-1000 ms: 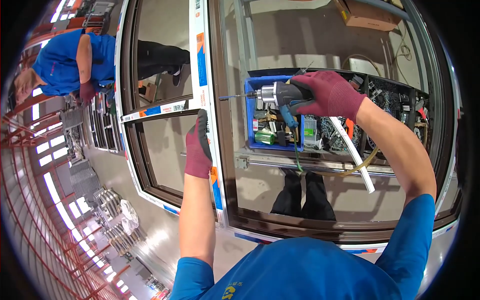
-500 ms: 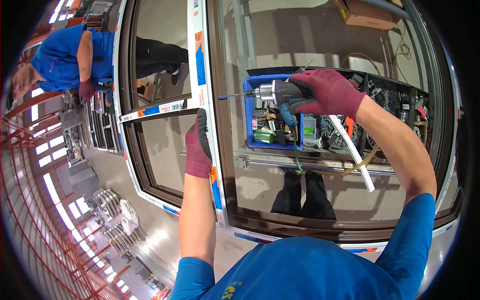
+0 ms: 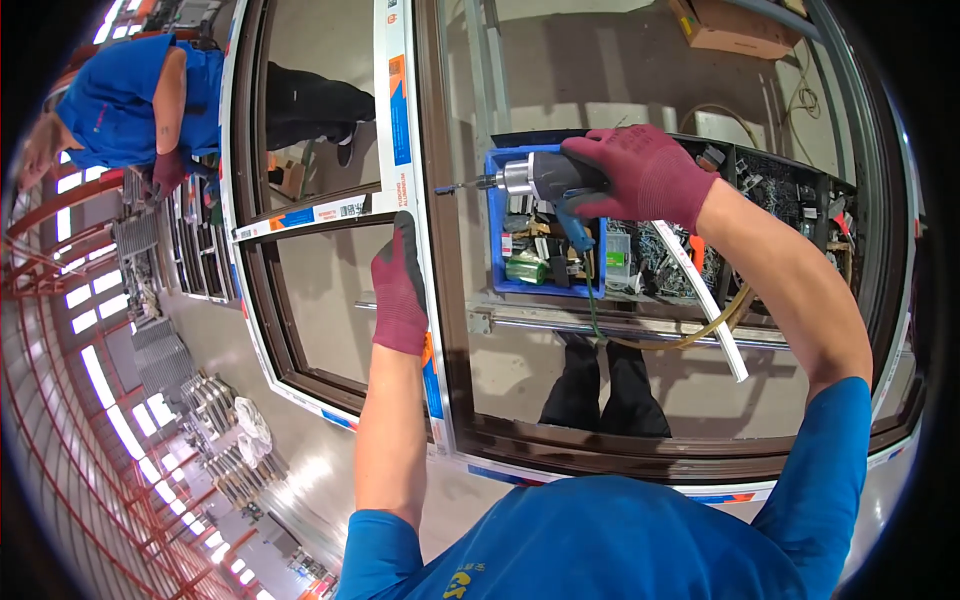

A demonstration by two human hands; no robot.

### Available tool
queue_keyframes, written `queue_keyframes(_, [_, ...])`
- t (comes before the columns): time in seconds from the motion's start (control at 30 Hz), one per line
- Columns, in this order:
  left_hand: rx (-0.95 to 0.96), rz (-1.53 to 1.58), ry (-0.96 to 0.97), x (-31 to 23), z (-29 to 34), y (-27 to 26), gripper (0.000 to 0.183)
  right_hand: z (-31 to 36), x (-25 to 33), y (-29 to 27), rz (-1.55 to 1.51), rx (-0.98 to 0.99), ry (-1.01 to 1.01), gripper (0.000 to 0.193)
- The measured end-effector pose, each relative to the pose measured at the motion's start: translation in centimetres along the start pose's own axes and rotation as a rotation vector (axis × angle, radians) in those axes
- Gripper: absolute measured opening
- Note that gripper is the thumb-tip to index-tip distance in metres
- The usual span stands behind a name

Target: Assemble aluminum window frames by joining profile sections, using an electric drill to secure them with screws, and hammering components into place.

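My right hand (image 3: 645, 178), in a maroon glove with dark palm coating, is wrapped round a pneumatic drill (image 3: 555, 180) with a silver front. Its long bit (image 3: 462, 186) points left, the tip over the brown inner edge of the large window frame (image 3: 432, 130). From the drill's grip a hose (image 3: 592, 290) hangs down. My left hand (image 3: 398, 285), gloved alike, holds the white-taped middle bar of the frame, a dark-coated digit lying along it; the remaining fingers are mostly hidden.
Below the frame's opening sit a blue bin (image 3: 545, 290) of small parts and a dark tray (image 3: 790, 200) of metal hardware. A white strip (image 3: 705, 305) lies slanted across. A cardboard box (image 3: 735, 35) stands far right. Another person (image 3: 140, 105) in blue stands at the left.
My right hand and the drill have shifted slightly left; the bit's tip stays over the brown edge. My left hand remains on the bar. The other person has moved a little.
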State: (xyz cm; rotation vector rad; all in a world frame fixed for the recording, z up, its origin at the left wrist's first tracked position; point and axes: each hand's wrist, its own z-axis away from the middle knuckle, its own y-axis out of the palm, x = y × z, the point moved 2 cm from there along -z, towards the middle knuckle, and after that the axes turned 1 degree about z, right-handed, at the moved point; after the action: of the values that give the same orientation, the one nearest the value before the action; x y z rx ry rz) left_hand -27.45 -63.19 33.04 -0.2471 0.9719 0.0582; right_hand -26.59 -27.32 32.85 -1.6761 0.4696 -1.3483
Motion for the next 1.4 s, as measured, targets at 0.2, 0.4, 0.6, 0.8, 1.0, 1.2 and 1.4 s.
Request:
queue_keyframes(0.2, [-0.028, -0.034, 0.001, 0.1, 0.1, 0.2, 0.044, -0.8, 0.1, 1.0, 0.056, -0.045, -0.036, 0.068])
queue_keyframes(0.4, [-0.048, -0.110, 0.004, -0.1, 0.2, 0.0, 0.047, -1.5, 1.1, 1.4, 0.083, 0.002, -0.022, 0.064])
queue_keyframes(0.6, [-0.025, -0.134, 0.037, 0.0, 0.0, -0.2, 0.046, -1.7, 1.5, 1.8, 0.104, -0.026, -0.046, 0.065])
queue_keyframes(0.8, [-0.014, -0.088, 0.004, -0.5, 0.7, 0.4, 0.046, -0.9, 1.7, 0.8, 0.102, -0.005, -0.020, 0.069])
queue_keyframes(1.0, [-0.047, -0.315, -0.039, -1.0, -1.6, 0.3, 0.055, 5.9, -0.3, 0.5, -0.112, -0.134, 0.204, 0.067])
queue_keyframes(1.2, [0.130, -0.102, -0.123, -1.7, -2.6, 0.7, 0.075, 16.7, -1.6, 5.0, -0.316, 0.015, 0.668, 0.062])
queue_keyframes(1.4, [0.170, 0.130, -0.101, -2.6, -2.1, 1.9, 0.074, 21.0, -0.8, 13.4, -0.141, 0.244, 0.825, 0.058])
